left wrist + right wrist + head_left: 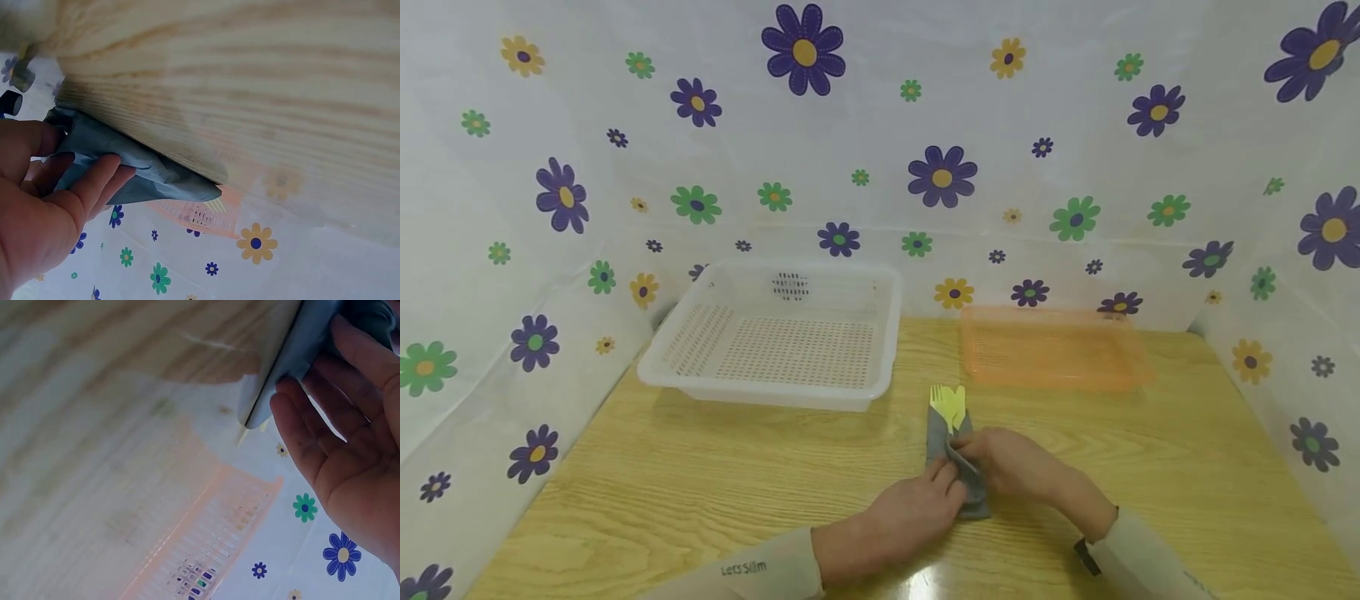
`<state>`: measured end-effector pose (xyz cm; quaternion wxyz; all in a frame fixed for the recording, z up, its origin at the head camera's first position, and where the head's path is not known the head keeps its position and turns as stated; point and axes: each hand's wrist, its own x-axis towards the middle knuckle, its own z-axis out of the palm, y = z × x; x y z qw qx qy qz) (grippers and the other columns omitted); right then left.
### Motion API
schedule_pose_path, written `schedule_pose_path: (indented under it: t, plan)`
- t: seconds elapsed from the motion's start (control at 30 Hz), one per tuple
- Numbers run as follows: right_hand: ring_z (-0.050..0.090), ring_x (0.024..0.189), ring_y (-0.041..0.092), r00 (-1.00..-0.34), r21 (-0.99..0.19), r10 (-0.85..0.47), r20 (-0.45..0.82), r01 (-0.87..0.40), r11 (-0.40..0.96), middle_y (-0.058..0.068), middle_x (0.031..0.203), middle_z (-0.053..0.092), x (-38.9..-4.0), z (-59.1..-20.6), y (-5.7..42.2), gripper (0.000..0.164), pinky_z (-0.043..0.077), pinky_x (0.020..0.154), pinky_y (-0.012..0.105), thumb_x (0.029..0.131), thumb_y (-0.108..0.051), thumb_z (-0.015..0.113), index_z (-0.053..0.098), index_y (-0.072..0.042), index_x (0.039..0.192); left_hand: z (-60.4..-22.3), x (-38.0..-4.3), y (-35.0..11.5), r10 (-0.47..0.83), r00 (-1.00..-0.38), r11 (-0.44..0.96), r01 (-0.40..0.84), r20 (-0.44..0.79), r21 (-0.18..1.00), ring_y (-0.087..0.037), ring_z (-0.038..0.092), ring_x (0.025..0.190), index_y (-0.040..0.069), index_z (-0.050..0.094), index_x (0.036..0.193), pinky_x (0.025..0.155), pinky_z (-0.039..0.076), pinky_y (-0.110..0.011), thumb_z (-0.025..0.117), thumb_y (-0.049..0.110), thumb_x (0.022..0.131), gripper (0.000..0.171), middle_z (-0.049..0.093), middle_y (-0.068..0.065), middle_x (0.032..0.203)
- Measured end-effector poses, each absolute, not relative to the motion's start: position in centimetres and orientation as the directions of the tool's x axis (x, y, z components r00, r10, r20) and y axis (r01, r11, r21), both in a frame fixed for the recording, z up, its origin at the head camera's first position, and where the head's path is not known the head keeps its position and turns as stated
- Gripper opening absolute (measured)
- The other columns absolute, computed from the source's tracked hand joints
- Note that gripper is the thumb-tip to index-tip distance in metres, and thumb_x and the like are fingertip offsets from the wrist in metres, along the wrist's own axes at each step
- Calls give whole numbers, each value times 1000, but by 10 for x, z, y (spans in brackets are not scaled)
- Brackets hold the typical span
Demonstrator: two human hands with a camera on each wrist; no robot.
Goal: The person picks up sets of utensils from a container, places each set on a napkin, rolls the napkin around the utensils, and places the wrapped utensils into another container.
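Observation:
A grey cloth napkin [937, 435] lies folded round yellow cutlery on the table. The tines of a yellow fork [938, 397] and the tip of a yellow knife [960, 402] stick out at its far end. My left hand [917, 508] pinches the near part of the napkin; in the left wrist view its thumb and fingers [94, 178] are at the raised cloth. From the right side, my right hand [1011, 462] grips the fold close below the cutlery. In the right wrist view the napkin [294, 362] passes between its thumb and fingers. The cutlery's handles are hidden inside the cloth.
A white perforated basket [880, 367] stands at the back left of the wood-grain table [715, 483]. At the back right sits a shallower orange basket [1052, 379]. A white sheet with printed flowers [880, 125] walls off the table's back and sides.

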<state>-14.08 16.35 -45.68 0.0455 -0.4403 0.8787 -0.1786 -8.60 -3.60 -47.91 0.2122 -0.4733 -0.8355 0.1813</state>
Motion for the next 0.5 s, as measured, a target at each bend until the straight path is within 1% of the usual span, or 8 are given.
schedule_pose_path:
  t: [0.07, 0.13, 0.23, 0.3, 0.33, 0.37, 0.4, 0.5]
  plan:
    - [60, 106, 29, -621, -315, -779, 89, -759, 570, 12, 120, 63, -139, -459, 163, 46, 49, 89, 40, 67, 15, 61, 68, -1, 110, -479, -86, -37, 847, -502, 523, 734, 174, -433, -17, 55, 104, 9, 53, 105, 82, 48, -16, 58, 17, 89, 18, 54, -7, 110]
    - [60, 105, 28, -632, -290, -767, 106, -758, 584, 11, 120, 63, -137, -461, 161, 43, 50, 87, 39, 67, 12, 65, 69, -1, 108, -478, -85, -38, 823, -542, 564, 735, 173, -376, -18, 54, 99, 8, 52, 104, 77, 49, -16, 59, 21, 90, 21, 52, -7, 107]
    - [60, 100, 23, -647, -266, -749, 145, -754, 600, 7, 112, 66, -134, -463, 158, 30, 51, 82, 34, 74, -2, 72, 69, -3, 104, -478, -83, -39, 736, -645, 677, 700, 206, -226, -16, 51, 84, 9, 52, 100, 58, 48, -17, 60, 30, 90, 25, 49, -4, 96]
    - [60, 96, 20, -649, -243, -742, 170, -757, 607, 4, 106, 66, -133, -465, 156, 26, 52, 79, 32, 77, -15, 75, 69, -6, 101, -477, -81, -40, 669, -703, 740, 658, 241, -139, -14, 49, 73, 10, 51, 94, 45, 42, -18, 60, 34, 90, 26, 46, -2, 87]
    - [60, 94, 18, -652, -237, -737, 178, -755, 611, 2, 104, 66, -132, -466, 155, 26, 52, 77, 31, 79, -21, 75, 69, -7, 100, -476, -80, -39, 636, -728, 766, 635, 257, -99, -13, 47, 69, 11, 50, 92, 41, 39, -18, 60, 35, 90, 26, 45, -1, 84]
    - [60, 94, 17, -656, -233, -732, 186, -753, 616, 1, 102, 66, -132, -467, 155, 28, 51, 77, 30, 80, -26, 75, 68, -8, 100, -476, -79, -39, 611, -742, 783, 617, 274, -78, -13, 46, 65, 11, 48, 90, 38, 36, -18, 61, 34, 89, 26, 43, -1, 82]
    - [60, 94, 17, -651, -224, -733, 197, -758, 613, 1, 102, 66, -131, -468, 155, 28, 52, 78, 31, 80, -27, 75, 69, -8, 100, -475, -78, -38, 607, -742, 788, 609, 284, -92, -12, 45, 62, 11, 47, 87, 37, 35, -18, 62, 32, 88, 26, 43, -1, 80]
    - [61, 96, 18, -636, -224, -740, 218, -771, 596, 2, 101, 66, -130, -468, 155, 26, 52, 80, 31, 80, -27, 75, 71, -9, 98, -476, -78, -36, 608, -724, 789, 598, 327, -142, -11, 45, 58, 11, 45, 84, 37, 37, -18, 63, 25, 87, 23, 43, 0, 77]
